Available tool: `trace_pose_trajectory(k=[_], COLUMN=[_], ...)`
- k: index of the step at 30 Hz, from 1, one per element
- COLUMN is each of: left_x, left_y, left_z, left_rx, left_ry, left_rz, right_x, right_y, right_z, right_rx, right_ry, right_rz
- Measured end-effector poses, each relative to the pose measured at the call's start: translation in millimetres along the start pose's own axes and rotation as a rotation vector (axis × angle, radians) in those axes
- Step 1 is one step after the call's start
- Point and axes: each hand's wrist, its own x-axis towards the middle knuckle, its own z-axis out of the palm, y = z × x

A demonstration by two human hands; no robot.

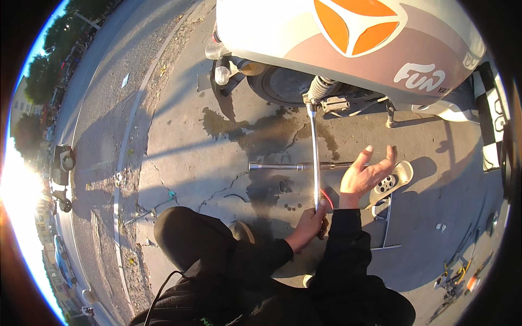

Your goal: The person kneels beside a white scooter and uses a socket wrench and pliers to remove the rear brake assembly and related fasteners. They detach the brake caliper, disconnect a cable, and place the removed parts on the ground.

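A long chrome wrench reaches from the lower end of a scooter's coil shock absorber down toward me. My left hand is closed around its near end. The far end meets the foot of the shock, where I cannot make out the bolt. My right hand is open, fingers spread, holding nothing, just right of the wrench. Under the wrench, a chrome bar with a darker right section lies crosswise on the pavement, its right end running behind my right hand. A thin red piece shows between my hands.
The scooter's cream and brown body panel overhangs its wheel. Beside the wheel stands a clear plastic bottle. A pale oblong part with a perforated disc lies at right; several tools lie lower right. Dark wet stains mark the pavement.
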Motion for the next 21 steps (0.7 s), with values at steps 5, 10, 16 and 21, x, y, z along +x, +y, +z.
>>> trace_pose_trajectory(k=[5,10,16,21], left_x=[6.4,9.4,8.8,14.0], left_y=[-4.7,-5.5,-7.1,-9.5], left_z=[-8.8,-12.9,7.9,17.4], left_rx=[-0.049,-0.17,-0.239,-0.435], left_ry=[-0.114,-0.186,0.032,-0.02], left_rz=[0.007,0.025,0.058,-0.012], right_x=[38.1,43.7,-101.3,-84.5], right_y=[76.9,-18.4,-149.5,-103.8], right_z=[18.0,-12.8,14.2,12.7], right_rx=[1.421,1.223,0.165,0.153], right_ry=[-0.309,-0.292,-0.846,-1.119], right_rz=[1.667,0.871,-0.686,-0.865])
